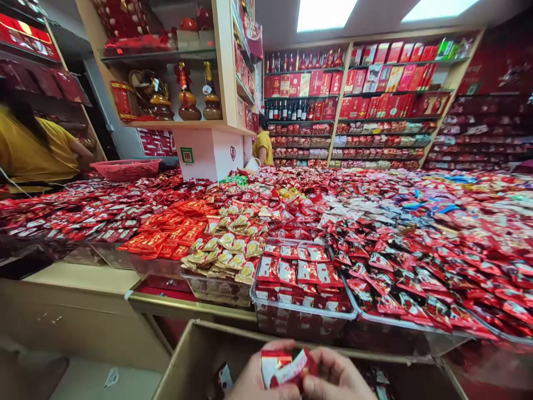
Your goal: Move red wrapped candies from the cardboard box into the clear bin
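The heaped candy display [375, 233] fills everything from nine to three o'clock; its clear bin [300, 316] of red-and-white packets sits at twelve, just beyond the open cardboard box [195, 355]. At six, my left hand [258, 383] and right hand [337, 380] pinch one red-and-white candy packet [285, 368] together over the box. If my grip loosens, I reckon it drops in.

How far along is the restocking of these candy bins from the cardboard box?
The clear bin ahead already looks heaped with red-and-white packets, like its neighbours. In hand: the left hand and right hand together hold a red candy packet over the cardboard box. A few packets show in the box.
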Action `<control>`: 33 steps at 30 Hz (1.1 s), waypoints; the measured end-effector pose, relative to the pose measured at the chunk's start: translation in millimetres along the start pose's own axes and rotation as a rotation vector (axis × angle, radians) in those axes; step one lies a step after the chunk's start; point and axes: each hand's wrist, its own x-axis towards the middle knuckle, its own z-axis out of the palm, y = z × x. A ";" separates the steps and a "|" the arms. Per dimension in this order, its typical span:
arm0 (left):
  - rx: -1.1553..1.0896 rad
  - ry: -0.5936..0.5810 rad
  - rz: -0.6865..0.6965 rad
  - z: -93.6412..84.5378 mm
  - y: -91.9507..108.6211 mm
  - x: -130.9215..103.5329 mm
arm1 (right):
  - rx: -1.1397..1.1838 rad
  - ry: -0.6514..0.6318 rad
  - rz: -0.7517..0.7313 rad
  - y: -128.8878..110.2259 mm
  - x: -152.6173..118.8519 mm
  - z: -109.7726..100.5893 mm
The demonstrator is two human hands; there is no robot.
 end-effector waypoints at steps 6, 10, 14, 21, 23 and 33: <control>-0.066 0.021 0.002 21.8 35.5 -8.6 | 0.133 0.100 0.011 -31.0 -14.1 11.8; -0.064 -0.028 -0.042 27.7 38.8 -8.7 | 0.163 0.158 0.041 -29.9 -17.2 9.1; -0.167 0.090 -0.140 27.4 30.9 -8.2 | -0.136 0.283 -0.119 -29.1 -19.7 -0.9; -0.438 0.176 -0.155 28.1 37.2 -10.7 | -1.017 0.003 -1.013 -33.6 -31.0 -2.5; -0.401 0.237 -0.106 31.5 42.1 -11.2 | -1.120 -0.001 -1.038 -32.6 -32.7 -1.0; -0.307 0.227 -0.066 22.8 33.2 -13.1 | -1.365 -0.043 -1.174 -24.7 -30.3 -7.5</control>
